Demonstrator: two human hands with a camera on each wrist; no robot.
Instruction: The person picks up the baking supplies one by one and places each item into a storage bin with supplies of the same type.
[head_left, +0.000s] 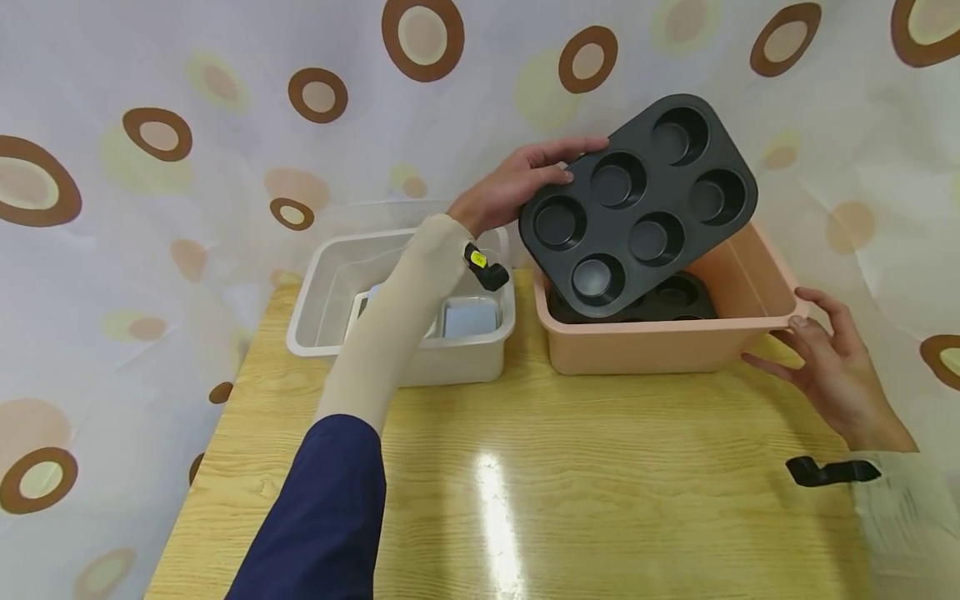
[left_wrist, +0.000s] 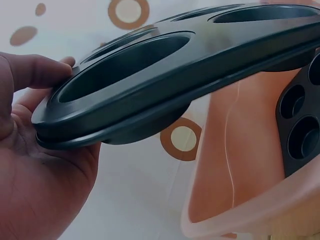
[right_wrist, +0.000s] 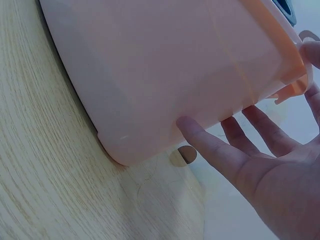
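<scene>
My left hand (head_left: 510, 185) grips one end of a dark grey muffin pan (head_left: 636, 193). The thumb lies on its top face near the rim, with the palm against its edge in the left wrist view. The pan is tilted above a pink plastic bin (head_left: 622, 346), its cups facing up and toward me. A second dark muffin pan (head_left: 678, 292) lies inside that bin, partly hidden by the raised one. At the bin's right front corner, my right hand (head_left: 840, 371) touches the rim and outer wall with spread, fairly straight fingers (right_wrist: 212, 145).
A white plastic bin (head_left: 450, 367) stands left of the pink one, beneath my left forearm. It contains light-coloured items (head_left: 471, 319), partly hidden. Both bins stand on a wooden table (head_left: 600, 483), against a patterned sheet (head_left: 487, 92).
</scene>
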